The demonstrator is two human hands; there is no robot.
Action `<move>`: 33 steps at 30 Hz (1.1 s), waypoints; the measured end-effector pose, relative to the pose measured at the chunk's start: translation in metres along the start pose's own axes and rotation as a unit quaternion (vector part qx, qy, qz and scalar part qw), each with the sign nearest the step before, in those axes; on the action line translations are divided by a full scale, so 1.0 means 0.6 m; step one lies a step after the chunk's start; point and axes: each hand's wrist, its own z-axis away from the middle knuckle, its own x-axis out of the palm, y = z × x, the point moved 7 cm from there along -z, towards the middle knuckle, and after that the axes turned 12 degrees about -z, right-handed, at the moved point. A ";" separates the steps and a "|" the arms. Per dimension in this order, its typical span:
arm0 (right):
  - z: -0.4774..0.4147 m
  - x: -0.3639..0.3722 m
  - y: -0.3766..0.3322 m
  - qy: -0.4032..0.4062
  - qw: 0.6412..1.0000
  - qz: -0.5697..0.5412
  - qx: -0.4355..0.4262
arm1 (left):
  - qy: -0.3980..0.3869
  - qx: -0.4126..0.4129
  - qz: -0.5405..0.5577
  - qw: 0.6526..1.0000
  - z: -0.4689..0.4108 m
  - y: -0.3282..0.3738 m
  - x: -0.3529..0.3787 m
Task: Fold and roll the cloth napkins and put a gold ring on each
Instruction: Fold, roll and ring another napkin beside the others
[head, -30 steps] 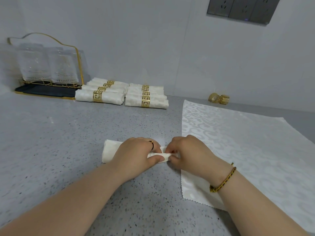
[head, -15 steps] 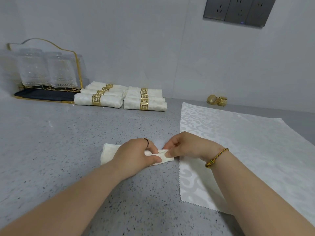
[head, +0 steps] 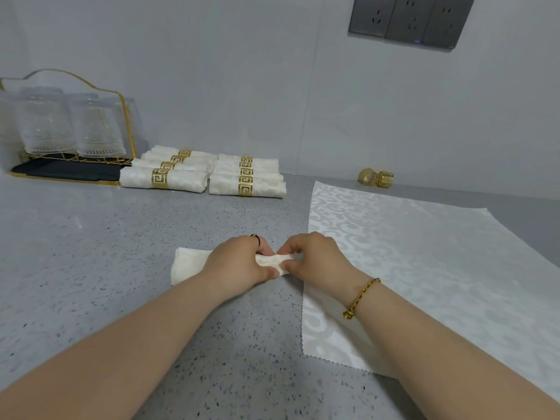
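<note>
While the left hand (head: 239, 263) grips the rolled napkin (head: 188, 265) beside the flat napkin (head: 424, 268), the right hand (head: 316, 259) pinches its end; firm, even tension matters.

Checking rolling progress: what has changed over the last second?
The right hand briefly opened to a fingertip pinch on the right end of the rolled napkin, then curled back over it. The left hand kept gripping its middle. The roll, flat napkin, ringed rolls and loose gold rings stayed put.
</note>
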 end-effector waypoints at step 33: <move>-0.388 -0.237 0.413 0.216 0.940 -0.003 0.265 | 0.139 -0.029 -0.025 0.990 -0.172 -0.069 0.044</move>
